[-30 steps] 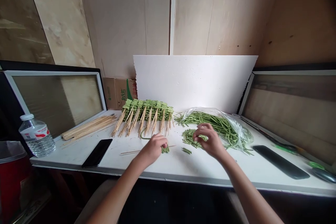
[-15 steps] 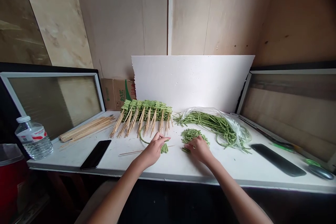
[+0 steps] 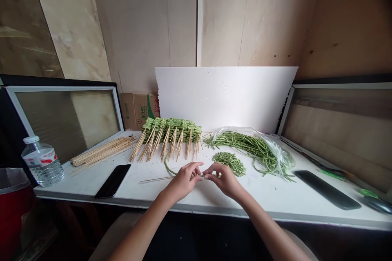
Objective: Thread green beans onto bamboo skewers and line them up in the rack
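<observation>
My left hand [image 3: 185,179] is closed on a long green bean [image 3: 168,165], whose curved tail sticks out behind the hand to the left. My right hand [image 3: 225,179] pinches at the bean's end, and its fingertips nearly meet those of my left hand. A single bamboo skewer [image 3: 154,179] runs along the table and passes under or behind my left hand; I cannot tell whether it is gripped. Just beyond my right hand lies a pile of short cut bean pieces [image 3: 229,161].
Stacked bean skewers [image 3: 171,124] stand at the back, sticks forward. Loose skewers [image 3: 104,149], a phone [image 3: 112,181] and a water bottle [image 3: 39,161] are at left. To the right are long beans [image 3: 245,142] in a plastic bag [image 3: 280,157] and a black slab [image 3: 327,189].
My right hand has left the cut-piece pile and moved left to meet my left hand. My left hand has shifted slightly right and nearer, still with the long bean.
</observation>
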{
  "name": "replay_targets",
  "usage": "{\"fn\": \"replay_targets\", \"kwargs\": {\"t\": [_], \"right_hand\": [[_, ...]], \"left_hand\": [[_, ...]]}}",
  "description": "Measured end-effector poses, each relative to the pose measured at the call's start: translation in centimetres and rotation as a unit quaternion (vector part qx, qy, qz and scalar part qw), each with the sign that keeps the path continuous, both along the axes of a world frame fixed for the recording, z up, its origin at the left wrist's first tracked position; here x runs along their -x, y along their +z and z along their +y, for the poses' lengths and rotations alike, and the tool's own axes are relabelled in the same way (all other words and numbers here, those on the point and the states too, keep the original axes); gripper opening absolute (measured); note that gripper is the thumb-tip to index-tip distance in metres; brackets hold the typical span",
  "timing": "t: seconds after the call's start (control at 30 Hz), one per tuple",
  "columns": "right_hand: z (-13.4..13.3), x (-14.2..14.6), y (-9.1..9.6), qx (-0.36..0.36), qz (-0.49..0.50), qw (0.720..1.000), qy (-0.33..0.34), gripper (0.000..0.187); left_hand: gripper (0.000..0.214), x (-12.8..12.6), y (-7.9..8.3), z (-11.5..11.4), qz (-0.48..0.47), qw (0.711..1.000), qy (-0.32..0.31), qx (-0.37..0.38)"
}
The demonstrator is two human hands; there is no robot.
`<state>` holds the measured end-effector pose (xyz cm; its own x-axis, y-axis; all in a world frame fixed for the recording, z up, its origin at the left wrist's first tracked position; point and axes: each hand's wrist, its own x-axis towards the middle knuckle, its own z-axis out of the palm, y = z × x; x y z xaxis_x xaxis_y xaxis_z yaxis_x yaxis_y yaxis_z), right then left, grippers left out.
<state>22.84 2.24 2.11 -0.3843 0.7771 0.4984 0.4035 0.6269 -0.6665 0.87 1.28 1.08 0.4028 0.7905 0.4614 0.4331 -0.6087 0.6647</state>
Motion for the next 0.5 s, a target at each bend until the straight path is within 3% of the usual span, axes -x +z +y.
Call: {"fn": "replay_targets", "kwargs": {"t": [0.13,0.33,0.5], "right_hand": [[0.2,-0.7,0.3,-0.011,0.003,1.0,-0.015,0.024],[-0.8,0.1,1.1,-0.058,-0.033,0.998,-0.002,0.022],[-1.0,1.3,0.1,-0.071,-0.009,0.997,-0.022,0.017]], "left_hand": [[0.014,0.4,0.3,-0.1,0.041,0.999,0.018,-0.004],[0.025,-0.1,0.7,-0.5,0.069,0.994,0.027,-0.077],[0.025,-0.5,0.9,-0.6,0.085,0.985,0.046,-0.145]]}}
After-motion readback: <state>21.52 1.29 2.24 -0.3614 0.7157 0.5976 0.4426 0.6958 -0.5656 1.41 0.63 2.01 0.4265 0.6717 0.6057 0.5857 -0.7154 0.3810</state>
